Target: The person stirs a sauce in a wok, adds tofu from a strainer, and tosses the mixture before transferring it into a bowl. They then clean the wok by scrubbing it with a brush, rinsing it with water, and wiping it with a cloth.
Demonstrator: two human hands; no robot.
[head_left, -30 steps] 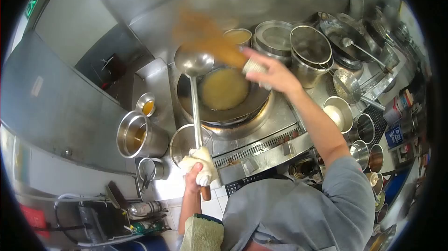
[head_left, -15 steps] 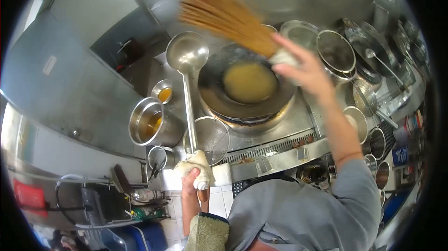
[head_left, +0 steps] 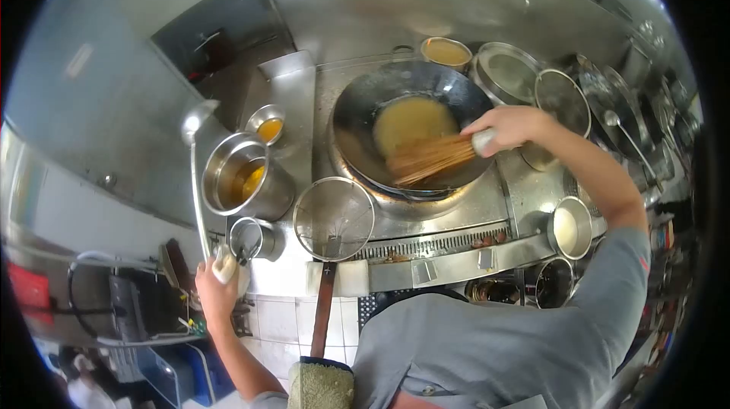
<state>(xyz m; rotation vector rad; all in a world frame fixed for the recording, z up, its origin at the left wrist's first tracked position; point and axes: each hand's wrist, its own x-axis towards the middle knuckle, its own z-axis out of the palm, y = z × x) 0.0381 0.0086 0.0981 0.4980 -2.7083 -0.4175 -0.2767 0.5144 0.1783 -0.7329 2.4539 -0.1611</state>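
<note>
My right hand point(head_left: 515, 127) grips the pale bound end of a bamboo wok brush point(head_left: 432, 159). The bristles slant down to the left, into the near side of a black wok point(head_left: 351, 108), where cloudy yellowish liquid point(head_left: 411, 120) pools at the bottom. Out to the left, my left hand point(head_left: 215, 293) is closed round the handle of a long metal ladle point(head_left: 198, 196), with a whitish cloth point(head_left: 224, 266) bunched at the grip. The ladle stands nearly upright, its bowl at the top, left of the stove and away from the wok.
A tall metal pot point(head_left: 285, 188) and a small bowl point(head_left: 268, 124) hold orange-yellow liquid left of the wok. A round mesh strainer point(head_left: 334, 207) with a wooden handle lies in front. Behind the wok sits a yellowish-filled bowl point(head_left: 446, 52); a white-filled container point(head_left: 570, 230) stands right.
The brush has come down from above the wok into it, with my right hand. My left hand has swung the ladle leftward, away from the wok, uncovering the strainer.
</note>
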